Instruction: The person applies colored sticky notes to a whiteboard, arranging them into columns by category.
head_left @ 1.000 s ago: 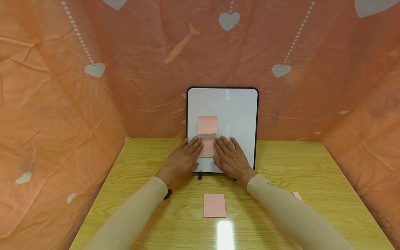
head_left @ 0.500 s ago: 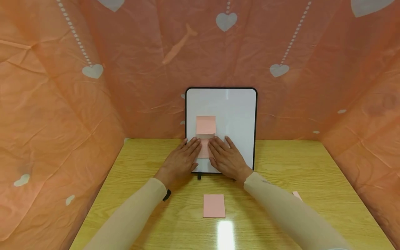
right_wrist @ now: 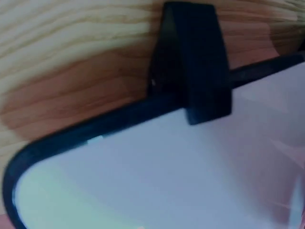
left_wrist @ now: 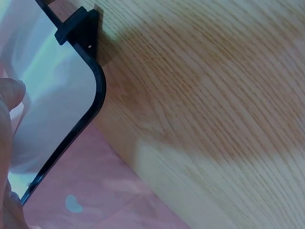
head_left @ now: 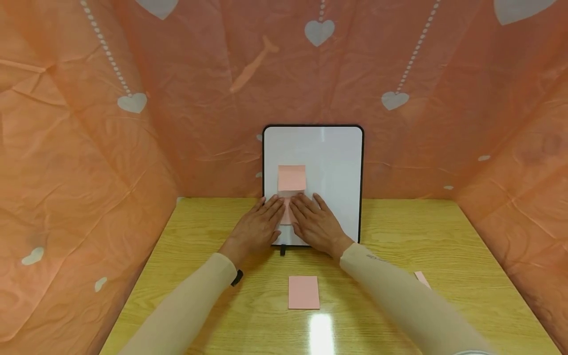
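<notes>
A whiteboard [head_left: 337,167] with a black frame stands upright at the back of the table. Two pink sticky notes are on its left half: an upper sticky note [head_left: 291,177], its lower edge lifting a little, and a lower sticky note [head_left: 286,217] partly covered by fingers. My left hand [head_left: 257,227] lies with straight fingers over the lower note's left side; in the left wrist view part of this hand [left_wrist: 7,124] shows at the edge. With extended fingers, my right hand [head_left: 317,222] presses on the lower note's right side.
A pink sticky-note pad [head_left: 303,292] lies on the wooden table [head_left: 213,315] in front of the board. A small pink strip [head_left: 422,279] lies beyond the right forearm. Black feet [left_wrist: 81,31] [right_wrist: 195,62] hold the board. Orange heart-patterned cloth [head_left: 199,123] encloses the back and sides.
My right hand has slid leftward across the lower sticky note, closer to the left hand, covering more of the note. The left hand stays in place. The head view has shifted slightly.
</notes>
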